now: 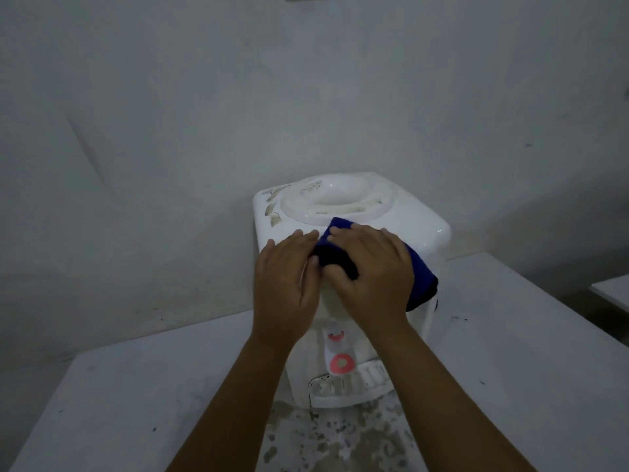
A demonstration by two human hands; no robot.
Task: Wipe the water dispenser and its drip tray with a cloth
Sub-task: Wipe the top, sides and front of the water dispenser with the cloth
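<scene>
A white, glossy plastic tabletop water dispenser (pixel 350 233) with rounded corners stands on a pale, matte countertop (pixel 119 403), its back close to a plain grey-white wall (pixel 204 97). In its top is a round, shallow bottle well (pixel 335 195); nothing sits in it, though brownish stains ring its rim, and more brown smears mark the top surface toward 10 o'clock from the well.

A dark blue, soft-looking folded cloth (pixel 420 277) lies on the front edge of the dispenser's top, at 6 o'clock from the well, and drapes over the upper front corner toward 4 o'clock. The right hand (pixel 371 267) lies flat on this cloth with fingers spread and fairly straight, pressing it against the plastic rather than clenching it. The left hand (pixel 289 277) rests just beside it at 9 o'clock, fingers extended on the bare top of the dispenser, its thumb side touching the cloth's left edge; it grasps nothing that can be seen.

Below the hands, on the dispenser's front face, are a small white tap with a red mark (pixel 335 335) and, under it, a round red-pink ring (pixel 341 363). At the base sits the white slotted drip tray (pixel 347 384), its grille blotched with dark grime; whether it holds liquid cannot be told. The countertop at 6 o'clock from the tray is mottled with a flaky, speckled stain (pixel 326 434).
</scene>
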